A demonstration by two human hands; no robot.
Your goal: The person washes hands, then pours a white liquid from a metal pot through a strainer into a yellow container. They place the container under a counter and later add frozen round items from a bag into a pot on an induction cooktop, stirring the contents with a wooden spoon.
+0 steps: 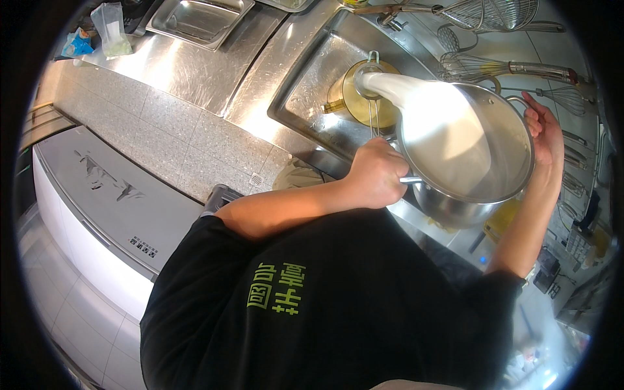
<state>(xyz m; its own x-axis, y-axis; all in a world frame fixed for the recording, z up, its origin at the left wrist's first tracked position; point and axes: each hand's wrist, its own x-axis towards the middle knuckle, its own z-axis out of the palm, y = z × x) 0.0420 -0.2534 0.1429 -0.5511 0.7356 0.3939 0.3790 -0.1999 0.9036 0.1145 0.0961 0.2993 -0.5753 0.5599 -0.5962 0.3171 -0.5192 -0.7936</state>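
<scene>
My left hand [378,173] is closed round one side handle of a large stainless steel pot [458,209], and the wire handle of a strainer runs to this same hand. At the pot's far side, my right hand [543,131] holds the opposite loop handle. The pot is tilted, and a milky off-white liquid [453,131] pours over its rim into the fine-mesh strainer [363,80]. The strainer lies across the mouth of an amber translucent pitcher [348,97], which stands in a steel sink [304,92]. The stream hides part of the strainer and pitcher.
A steel pan [197,22] and a plastic bag [111,34] lie on the steel counter [195,68]. Whisks [526,69] and a wire skimmer [487,14] hang along the tiled wall. A tap [392,22] is behind the sink. A white chest appliance [117,195] stands across the floor.
</scene>
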